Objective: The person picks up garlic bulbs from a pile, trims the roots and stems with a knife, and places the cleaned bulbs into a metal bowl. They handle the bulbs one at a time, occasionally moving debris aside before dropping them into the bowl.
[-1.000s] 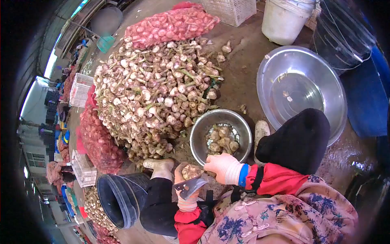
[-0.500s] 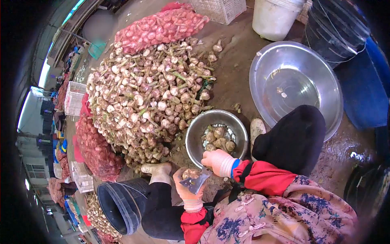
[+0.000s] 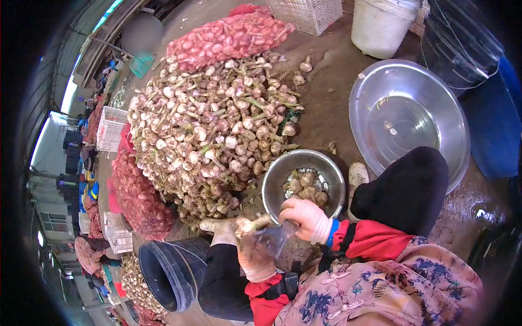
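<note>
Wet brown dirt floor (image 3: 326,103), lit by daylight.

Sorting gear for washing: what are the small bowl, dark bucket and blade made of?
Small bowl: likely stainless steel, shiny reflective rim. Dark bucket: probably plastic, dull moulded rim. Blade in right hand: apparently grey metal, blurred. Left hand holds garlic bulb.

Bright even daylight, glare on the wet steel basin (image 3: 380,103) — heavy fisheye, black vignetted corners.

Shiny smooth metal bowl (image 3: 277,179); papery, rough garlic bulb (image 3: 246,224); blade (image 3: 274,239) blurred, probably dull metal.
</note>
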Available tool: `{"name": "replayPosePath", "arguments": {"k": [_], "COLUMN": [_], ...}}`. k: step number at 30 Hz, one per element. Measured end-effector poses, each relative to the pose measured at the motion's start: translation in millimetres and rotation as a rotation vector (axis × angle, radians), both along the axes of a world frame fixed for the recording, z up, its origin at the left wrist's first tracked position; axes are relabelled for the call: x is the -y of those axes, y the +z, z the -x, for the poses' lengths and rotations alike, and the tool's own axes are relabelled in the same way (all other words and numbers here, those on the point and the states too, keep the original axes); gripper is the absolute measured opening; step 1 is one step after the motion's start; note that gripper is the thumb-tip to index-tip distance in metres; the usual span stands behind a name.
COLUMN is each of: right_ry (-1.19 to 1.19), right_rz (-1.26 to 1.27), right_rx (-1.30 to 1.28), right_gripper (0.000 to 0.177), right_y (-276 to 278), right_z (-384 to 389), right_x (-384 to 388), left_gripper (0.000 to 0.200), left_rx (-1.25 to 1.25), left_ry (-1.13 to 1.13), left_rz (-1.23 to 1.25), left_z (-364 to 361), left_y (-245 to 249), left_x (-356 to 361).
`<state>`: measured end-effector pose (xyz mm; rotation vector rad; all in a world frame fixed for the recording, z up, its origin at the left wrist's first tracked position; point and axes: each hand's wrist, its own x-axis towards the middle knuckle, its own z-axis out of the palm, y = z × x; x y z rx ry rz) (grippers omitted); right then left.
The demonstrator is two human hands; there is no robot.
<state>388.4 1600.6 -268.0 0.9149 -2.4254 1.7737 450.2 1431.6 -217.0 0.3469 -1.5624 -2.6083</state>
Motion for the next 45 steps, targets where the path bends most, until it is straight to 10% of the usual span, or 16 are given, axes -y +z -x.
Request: {"name": "replayPosePath", "arguments": {"k": [10, 12, 13, 15, 19, 23, 27, 33, 36, 37, 40, 45], "right_ry": [-0.05, -0.159, -0.163, -0.668, -0.627, -0.568, -0.547, -0.473, -0.458, -0.464, -0.473, -0.437], "right_rz": [-0.084, -0.165, -0.309, -0.164, 0.286, 0.314, 0.37, 0.379, 0.342, 0.356, 0.326, 0.343], "right_rx": [-0.042, 0.148, 0.732, 0.882, 0.781, 0.773, 0.897, 1.162, 1.102, 1.078, 1.084, 1.028], "right_gripper": [0.023, 0.028, 0.034, 0.036, 0.044, 0.047, 0.037, 0.032, 0.032, 0.033, 0.034, 0.031], "right_y": [-9, -50, -86, -104, -89, -95, -83, -62, -61, -64, -61, -77], "right_z": [14, 15, 27, 27, 42, 33, 33, 46, 47, 45, 43, 28], "right_x": [-3, -7, -15, -30, -20, -7, -3, 1, 6, 8, 11, 12], "left_gripper": [0.046, 0.039, 0.039, 0.03, 0.027, 0.054, 0.059, 0.056, 0.083, 0.063, 0.052, 0.054], "left_rx": [0.199, 0.224, 0.221, 0.239, 0.38, 0.782, 0.674, 0.459, 1.17, 0.82, 0.652, 0.521], "left_ry": [0.223, 0.22, 0.219, 0.164, -0.034, -0.294, -0.288, 0.853, 0.435, 0.071, 0.627, 0.259], "left_rz": [-0.274, -0.561, -0.557, -0.492, -0.343, 0.671, 1.19, 0.803, 1.112, 1.394, 0.74, 0.899], "left_z": [12, 14, 17, 31, 53, 55, 107, 228, 269, 267, 256, 229], "left_y": [6, 10, 14, 23, -73, -212, -180, -146, -159, -224, -161, -164], "left_x": [-46, -43, -46, -53, -37, -8, 18, 136, 181, 232, 167, 173]}}
